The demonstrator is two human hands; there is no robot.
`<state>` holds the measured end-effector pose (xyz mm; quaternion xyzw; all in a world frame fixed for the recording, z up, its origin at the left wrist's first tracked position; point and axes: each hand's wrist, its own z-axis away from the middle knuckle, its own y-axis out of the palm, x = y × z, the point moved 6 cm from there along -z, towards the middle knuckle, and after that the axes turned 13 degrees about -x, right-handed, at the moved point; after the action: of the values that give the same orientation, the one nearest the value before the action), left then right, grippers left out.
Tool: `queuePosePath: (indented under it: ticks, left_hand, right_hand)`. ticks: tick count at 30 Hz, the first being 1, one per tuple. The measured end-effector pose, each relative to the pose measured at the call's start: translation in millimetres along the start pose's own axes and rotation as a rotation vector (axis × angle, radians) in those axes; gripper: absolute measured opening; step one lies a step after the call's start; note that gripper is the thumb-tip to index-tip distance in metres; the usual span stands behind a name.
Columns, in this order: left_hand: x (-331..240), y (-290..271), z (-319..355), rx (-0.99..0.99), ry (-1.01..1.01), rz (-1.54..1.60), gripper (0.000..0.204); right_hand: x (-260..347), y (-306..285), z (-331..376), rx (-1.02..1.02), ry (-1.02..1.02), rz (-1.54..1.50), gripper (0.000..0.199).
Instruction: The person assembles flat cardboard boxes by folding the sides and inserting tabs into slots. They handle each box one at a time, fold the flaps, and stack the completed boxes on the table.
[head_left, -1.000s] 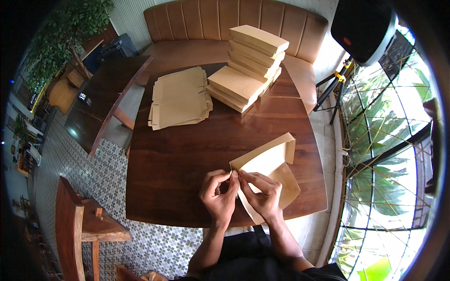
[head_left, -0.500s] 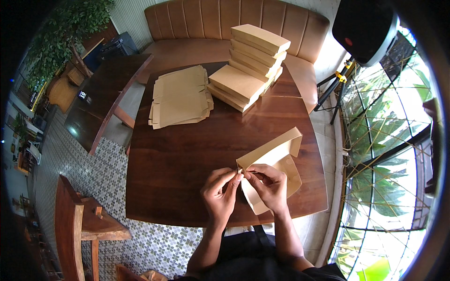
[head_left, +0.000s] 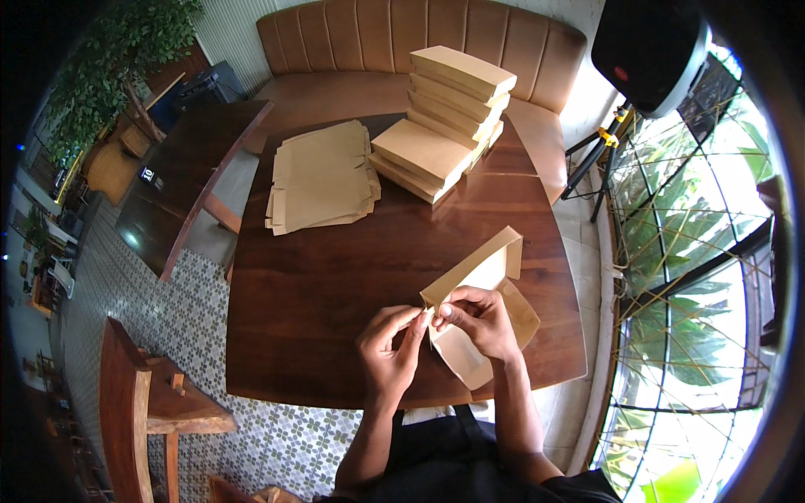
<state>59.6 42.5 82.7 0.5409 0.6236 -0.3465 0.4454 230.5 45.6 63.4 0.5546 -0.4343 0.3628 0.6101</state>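
Observation:
A kraft cardboard box (head_left: 468, 270), partly folded up, stands on the near right of the dark wooden table, its walls raised at an angle. My left hand (head_left: 392, 339) pinches the box's left corner between thumb and fingertips. Right beside it, my right hand (head_left: 485, 325) is closed with thumb and forefinger on the same corner, its wrist crossing over the box's inside. The small folded tab between my fingertips is mostly hidden.
Flat cardboard blanks (head_left: 323, 178) lie piled at the table's far left. Several folded boxes (head_left: 423, 149) are stacked behind, at the far right. A curved brown bench (head_left: 344, 92) borders the table's back. A wooden chair (head_left: 126, 402) stands at the left, a speaker (head_left: 641, 59) at upper right.
The box's far right end has swung a little to the left. My right thumb and fingers have shifted slightly at the corner, while my left hand keeps its pinch there.

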Motion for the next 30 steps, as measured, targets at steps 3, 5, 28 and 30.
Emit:
queuePosePath:
  ticks: [3, 5, 28, 30]
  left_hand:
    - [-6, -1, -2, 0.044, 0.056, -0.082, 0.016]
    - [-10, -2, -1, 0.042, 0.041, -0.122, 0.018]
    - [-14, -5, -21, -0.096, 0.081, -0.388, 0.021]
    - [-13, -7, -21, -0.091, 0.07, -0.37, 0.021]
  right_hand:
    - [1, 2, -1, 0.021, 0.003, 0.02, 0.019]
    - [3, 4, -1, 0.012, -0.015, 0.092, 0.02]
    - [5, 52, 7, -0.345, -0.42, 0.648, 0.012]
    - [4, 48, 4, -0.299, -0.342, 0.641, 0.013]
